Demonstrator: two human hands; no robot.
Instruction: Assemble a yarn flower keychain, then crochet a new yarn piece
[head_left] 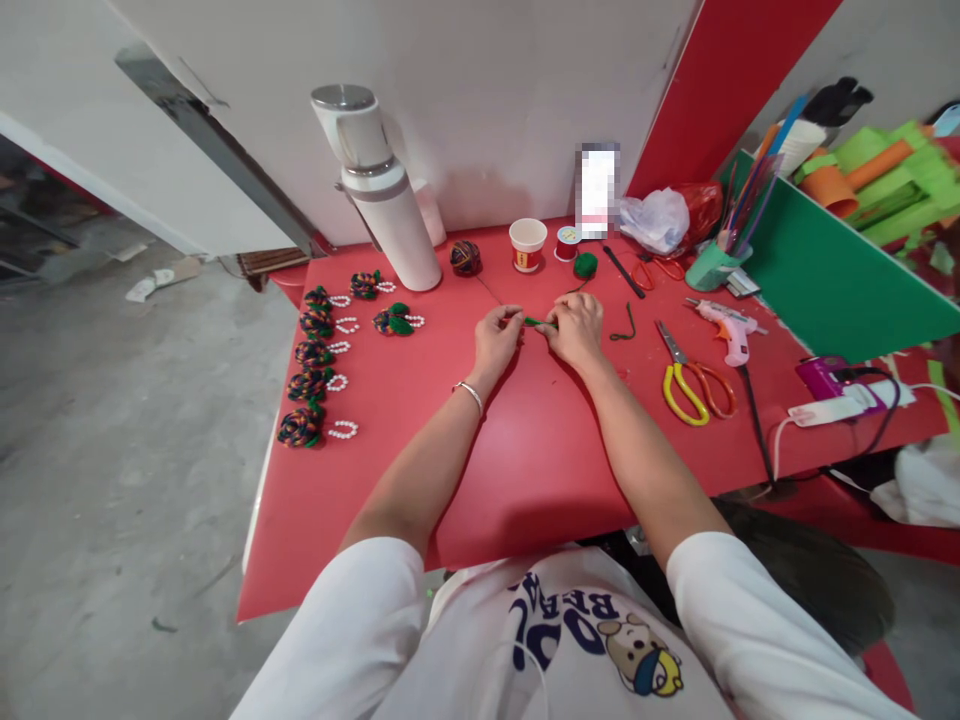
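Observation:
Between my two hands a short length of green yarn (534,322) is stretched above the red table. My left hand (498,340) pinches its left end, with the fingertips closed. The right end is gripped by my right hand (576,328), whose fingers are curled over it. Behind my right hand lies a green yarn ball (585,265), and a multicolour yarn ball (465,258) sits behind my left with a strand trailing toward it. A loose piece of green yarn (624,324) rests to the right. Several crocheted ornaments with white bead loops (306,425) are lined up at the left.
A tall white flask (390,215), a paper cup (527,245), a thread spool (568,243) and a phone (597,190) stand at the back. Scissors (686,380), a pink glue gun (733,330), a pen holder (712,262) and a power strip (840,405) are on the right.

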